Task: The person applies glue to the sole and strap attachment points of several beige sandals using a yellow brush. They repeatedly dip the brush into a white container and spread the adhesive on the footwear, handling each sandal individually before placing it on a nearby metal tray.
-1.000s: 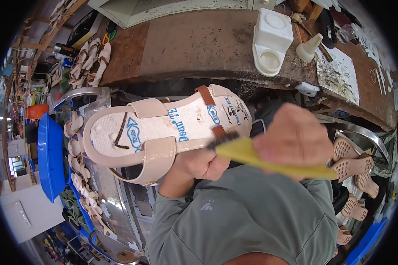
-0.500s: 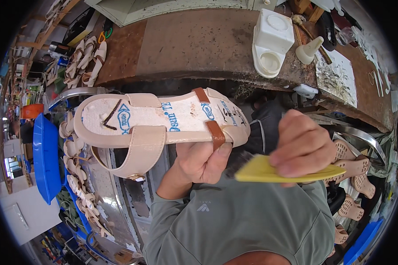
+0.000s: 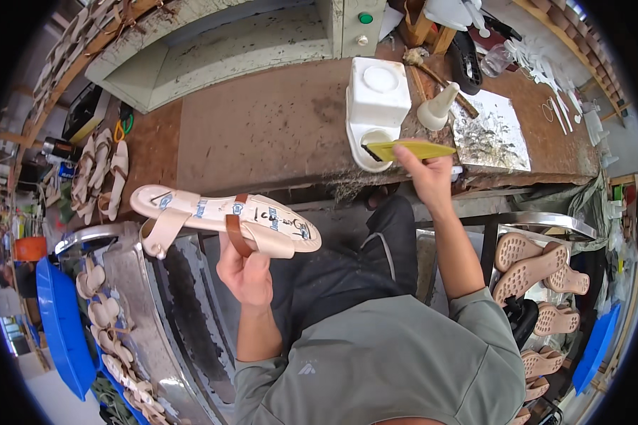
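A beige sandal (image 3: 209, 212) with brown side loops lies tilted in my left hand (image 3: 247, 278), whose fingers grip it from beneath near the brown strap. Its white insole, with blue print and dark pen marks, faces up. Farther right, my right hand (image 3: 432, 183) is closed on a flat yellow-handled brush (image 3: 424, 149). The brush's dark bristles are at the round cup of a white plastic pot (image 3: 381, 88) on the bench edge; whether they touch the inside cannot be seen.
On the brown bench (image 3: 262, 117) stand a cream cone-shaped nozzle (image 3: 436, 110) and a stained white sheet (image 3: 496, 131). A grey-green metal box (image 3: 220, 67) sits behind. Sandals (image 3: 92, 173) lie at far left, perforated soles (image 3: 532, 269) at right, and a blue tray (image 3: 60, 326) hangs left.
My right hand has carried the brush away from near the sandal, forward to the white pot's cup. My left hand has lowered the sandal and moved it slightly left. The view has shifted.
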`<control>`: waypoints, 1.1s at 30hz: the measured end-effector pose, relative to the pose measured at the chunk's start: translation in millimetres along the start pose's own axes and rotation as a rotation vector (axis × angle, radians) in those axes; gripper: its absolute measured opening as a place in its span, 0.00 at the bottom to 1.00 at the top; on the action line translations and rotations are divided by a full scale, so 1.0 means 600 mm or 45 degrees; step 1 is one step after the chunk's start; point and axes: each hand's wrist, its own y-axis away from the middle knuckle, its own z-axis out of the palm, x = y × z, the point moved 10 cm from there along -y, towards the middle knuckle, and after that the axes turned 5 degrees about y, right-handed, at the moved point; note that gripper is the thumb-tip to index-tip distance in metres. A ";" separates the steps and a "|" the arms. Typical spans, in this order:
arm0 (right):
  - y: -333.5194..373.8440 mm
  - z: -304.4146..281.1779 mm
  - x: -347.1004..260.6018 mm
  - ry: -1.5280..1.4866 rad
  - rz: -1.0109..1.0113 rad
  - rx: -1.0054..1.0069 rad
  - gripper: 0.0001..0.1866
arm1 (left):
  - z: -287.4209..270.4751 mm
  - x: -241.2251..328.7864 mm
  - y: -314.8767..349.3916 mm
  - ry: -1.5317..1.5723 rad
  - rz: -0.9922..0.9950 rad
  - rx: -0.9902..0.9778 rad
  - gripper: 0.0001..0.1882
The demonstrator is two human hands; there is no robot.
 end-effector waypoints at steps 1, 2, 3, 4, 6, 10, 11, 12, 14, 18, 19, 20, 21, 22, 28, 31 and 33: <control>-0.004 0.001 0.013 0.099 -0.069 -0.005 0.08 | -0.002 -0.015 -0.007 -0.028 -0.042 0.020 0.27; -0.008 0.002 0.022 0.198 -0.138 -0.010 0.07 | -0.001 -0.031 -0.020 0.005 -0.123 0.057 0.18; -0.010 0.005 0.025 0.294 -0.201 -0.020 0.07 | -0.001 -0.042 -0.029 -0.032 -0.098 0.045 0.21; -0.011 0.009 0.030 0.330 -0.192 -0.047 0.07 | -0.006 -0.061 -0.035 -0.070 -0.077 0.033 0.23; -0.012 0.015 0.032 0.431 -0.196 -0.085 0.06 | -0.017 -0.107 -0.047 -0.070 -0.113 0.035 0.24; -0.017 0.027 0.044 0.447 -0.173 -0.114 0.06 | -0.029 -0.207 -0.058 0.032 -0.328 0.103 0.23; -0.019 0.029 0.049 0.424 -0.145 -0.128 0.06 | -0.035 -0.229 -0.053 0.099 -0.381 0.117 0.21; -0.021 0.030 0.051 0.401 -0.122 -0.139 0.06 | -0.038 -0.252 -0.050 0.166 -0.428 0.130 0.20; -0.022 0.028 0.066 0.300 -0.045 -0.142 0.06 | -0.048 -0.270 -0.047 0.219 -0.457 0.131 0.20; -0.024 0.012 0.089 0.168 0.104 -0.097 0.05 | -0.057 -0.275 -0.048 0.195 -0.560 0.147 0.25; -0.024 0.010 0.091 0.173 0.123 -0.089 0.05 | -0.056 -0.268 -0.046 0.213 -0.549 0.159 0.26; -0.023 0.013 0.084 0.195 0.112 -0.137 0.05 | -0.049 -0.260 -0.042 0.231 -0.536 0.173 0.27; -0.022 0.017 0.073 0.207 0.098 -0.192 0.05 | -0.043 -0.245 -0.040 0.239 -0.520 0.190 0.28; -0.019 0.023 0.062 0.211 0.085 -0.248 0.05 | -0.029 -0.224 -0.041 0.255 -0.487 0.148 0.29; -0.032 0.005 0.038 0.266 -0.007 -0.100 0.06 | 0.028 -0.138 -0.020 0.502 -0.475 -0.040 0.32; -0.019 0.031 0.034 0.440 -0.098 -0.292 0.07 | 0.035 -0.101 -0.011 0.524 -0.477 -0.093 0.33; -0.013 0.022 0.032 0.341 0.000 -0.282 0.07 | 0.031 -0.094 -0.001 0.595 -0.468 -0.133 0.31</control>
